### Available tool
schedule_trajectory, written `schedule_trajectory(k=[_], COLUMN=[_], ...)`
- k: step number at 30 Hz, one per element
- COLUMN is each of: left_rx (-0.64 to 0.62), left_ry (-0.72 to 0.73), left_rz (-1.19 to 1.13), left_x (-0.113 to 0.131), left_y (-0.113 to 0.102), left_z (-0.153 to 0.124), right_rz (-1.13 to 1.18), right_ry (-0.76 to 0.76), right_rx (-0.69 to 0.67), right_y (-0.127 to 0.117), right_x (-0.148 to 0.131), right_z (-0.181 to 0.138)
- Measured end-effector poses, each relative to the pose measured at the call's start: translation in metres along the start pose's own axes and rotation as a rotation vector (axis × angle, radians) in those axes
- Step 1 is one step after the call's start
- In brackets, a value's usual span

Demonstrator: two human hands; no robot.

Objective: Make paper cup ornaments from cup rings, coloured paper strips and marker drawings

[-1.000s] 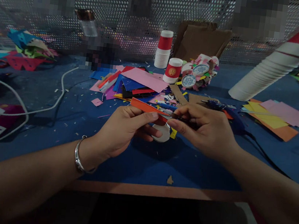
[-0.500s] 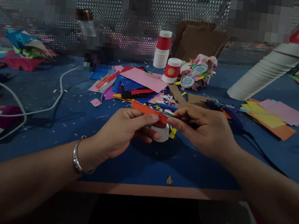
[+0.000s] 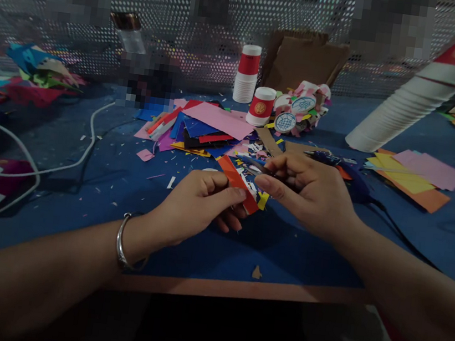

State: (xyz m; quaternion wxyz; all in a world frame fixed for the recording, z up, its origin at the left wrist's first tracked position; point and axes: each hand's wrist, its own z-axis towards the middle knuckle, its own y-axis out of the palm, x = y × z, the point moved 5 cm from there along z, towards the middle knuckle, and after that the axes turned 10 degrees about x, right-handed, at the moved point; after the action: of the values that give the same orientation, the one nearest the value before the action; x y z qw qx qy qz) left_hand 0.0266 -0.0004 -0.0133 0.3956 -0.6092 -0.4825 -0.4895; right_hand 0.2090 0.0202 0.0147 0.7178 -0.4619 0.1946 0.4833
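Observation:
My left hand [image 3: 202,203] pinches an orange paper strip [image 3: 235,176] between thumb and fingers. The strip slants down to the right, with a white edge along one side. My right hand [image 3: 306,189] is closed around a slim blue tool [image 3: 256,165] whose tip points left, just above the strip. Fingers hide most of the tool, so its exact kind is unclear. Beyond both hands lies a heap of coloured paper sheets [image 3: 221,122] with small paper scraps [image 3: 255,152]. A small white scrap [image 3: 171,182] rests left of my left hand.
A red-and-white paper cup [image 3: 261,107], a cup stack [image 3: 246,75] and a long leaning cup stack [image 3: 413,100] stand behind. A glue gun [image 3: 352,178] with a black cord lies right. A white cable [image 3: 92,130] crosses the left. Cardboard [image 3: 304,63] leans against the mesh.
The orange strip has turned to a steeper slant, its right end lower. My left hand has shifted slightly right and down. The round pale disc under the strip no longer shows there.

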Motion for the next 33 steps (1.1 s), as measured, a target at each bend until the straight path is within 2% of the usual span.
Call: schedule_trajectory(k=[4,8,12,16,22,25,29,33], left_rx=[-0.069,-0.145,-0.208,-0.197,-0.141,-0.133,-0.13,-0.13], left_ry=[0.091,0.169,0.167,0.169,0.447,0.541,0.495,0.266], left_rz=[0.121,0.253,0.309,0.3,0.58,0.638,0.618,0.347], left_x=[0.005,0.004,0.0,0.001,0.016,0.021,0.018,0.014], left_y=[0.005,0.009,0.013,0.012,0.008,0.008,0.006,0.004], left_z=[-0.003,-0.006,-0.006,-0.004,-0.009,-0.01,-0.008,-0.006], right_rz=[0.104,0.208,0.234,0.276,0.307,0.352,0.383,0.38], right_ry=[0.085,0.109,0.09,0.125,0.182,0.214,0.214,0.198], right_rx=[-0.044,-0.123,-0.175,-0.197,-0.217,-0.219,-0.214,-0.203], right_y=[0.005,0.011,0.011,0.011,0.013,0.014,0.013,0.011], right_x=[0.001,0.0,-0.005,-0.005,-0.004,-0.003,-0.003,-0.004], right_z=[0.001,0.0,0.0,0.0,0.0,0.0,0.0,0.0])
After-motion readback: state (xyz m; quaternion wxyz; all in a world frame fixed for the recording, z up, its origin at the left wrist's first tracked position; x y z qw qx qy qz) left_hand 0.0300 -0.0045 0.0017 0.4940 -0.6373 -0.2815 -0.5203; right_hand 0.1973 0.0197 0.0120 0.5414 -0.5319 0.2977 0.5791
